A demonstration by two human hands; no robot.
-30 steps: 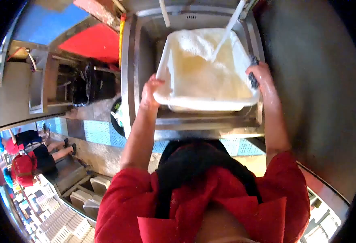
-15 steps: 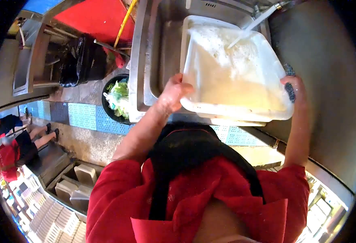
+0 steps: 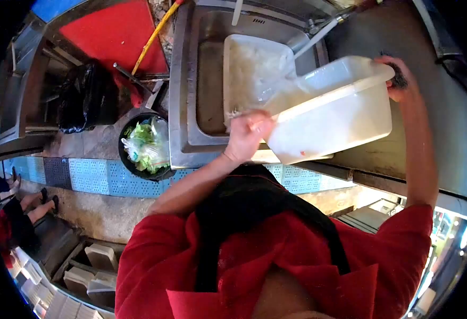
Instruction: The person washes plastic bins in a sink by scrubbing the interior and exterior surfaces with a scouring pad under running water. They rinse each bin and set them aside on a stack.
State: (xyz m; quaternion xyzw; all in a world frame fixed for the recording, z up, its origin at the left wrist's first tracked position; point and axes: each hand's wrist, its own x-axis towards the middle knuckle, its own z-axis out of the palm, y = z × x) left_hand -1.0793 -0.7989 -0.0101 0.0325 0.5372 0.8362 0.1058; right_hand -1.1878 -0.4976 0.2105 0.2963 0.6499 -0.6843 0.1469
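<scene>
The tub (image 3: pixel 334 114) hangs tipped between the person's hands, partly over the near right side of the sink (image 3: pixel 207 85), its end by the left hand (image 3: pixel 249 134) lower than the other. The left hand is curled tightly on the rim near the lower corner; the right hand (image 3: pixel 401 85) grips the far end, higher up, with a dark scrubber (image 3: pixel 398 75) pressed in the same grasp. Foamy water (image 3: pixel 255 66) seems to run off the low end into a white basin (image 3: pixel 227 72) in the sink, beyond the left hand.

For a clean pour, the left hand would do best as a steady pivot while the right hand lifts gradually, keeping the low lip above the basin. A full tub is likely heavy and slick, so a firm hold matters, and the scrubber may weaken the right-hand grip.

The tub is white, deep and oblong, with a thick rim and rounded corners; its outer wall faces the person, marked by a small reddish fleck low down. A pale spout (image 3: pixel 321 36) slants above the basin, between the hands and farther off. The desk (image 3: pixel 454 133) lies past the right hand; left of the left hand, a bin (image 3: pixel 122 154) holds leaves (image 3: pixel 146 142).
</scene>
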